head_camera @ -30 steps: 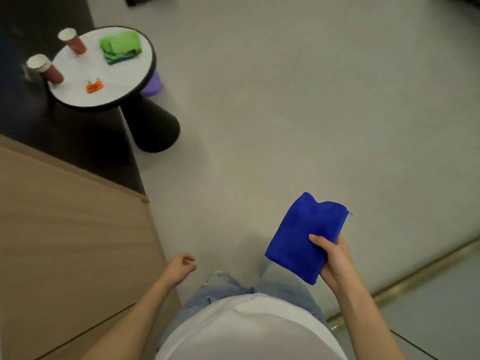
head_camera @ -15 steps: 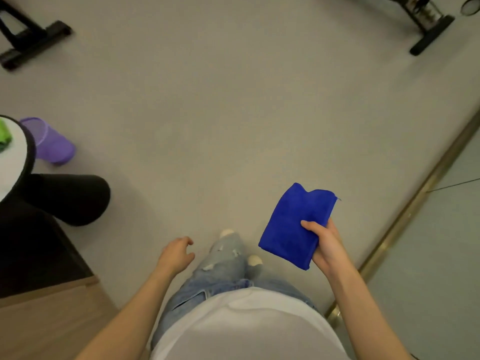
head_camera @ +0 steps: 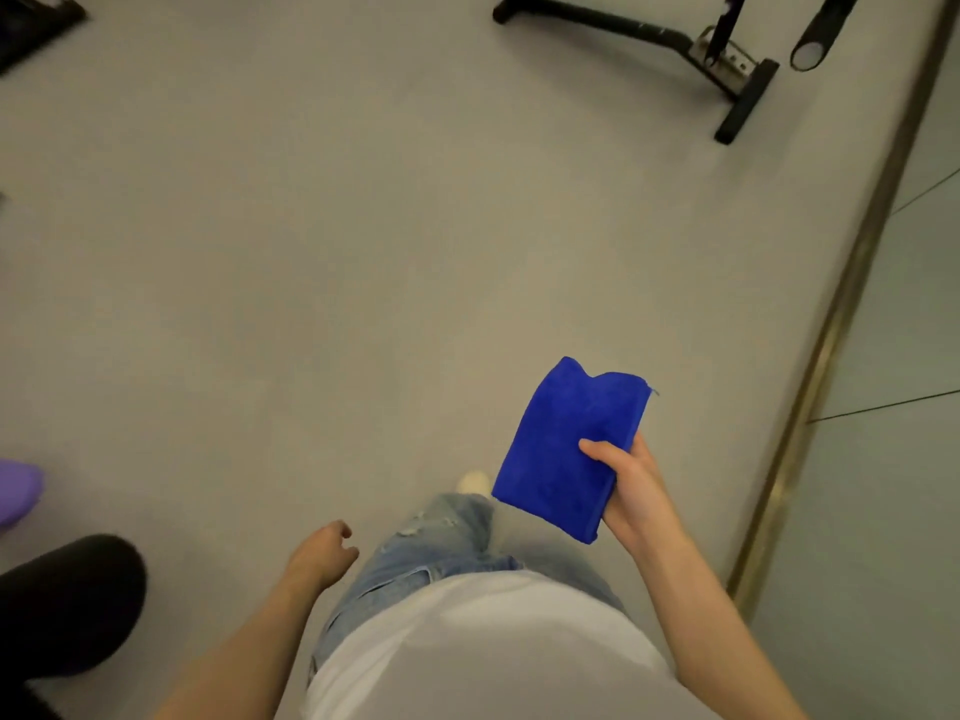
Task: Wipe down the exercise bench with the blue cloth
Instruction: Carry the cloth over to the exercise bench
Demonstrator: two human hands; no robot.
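A folded blue cloth [head_camera: 566, 449] is held flat in my right hand [head_camera: 631, 491], thumb on top, in front of my right hip. My left hand [head_camera: 324, 556] hangs beside my left thigh with fingers loosely curled and nothing in it. Black metal legs of a piece of exercise equipment [head_camera: 691, 44] stand on the floor at the top right; no padded bench surface is in view.
Grey floor fills the middle. A brass floor strip [head_camera: 831, 324] runs along the right, with a glossy surface beyond it. A black table base [head_camera: 67, 605] and a purple cup [head_camera: 15, 491] sit at the lower left. Another black frame [head_camera: 36, 23] lies top left.
The view has swung right and forward: the round table and wooden surface have left the frame, and the black equipment legs at the top right have come closer. The cloth stays in my right hand.
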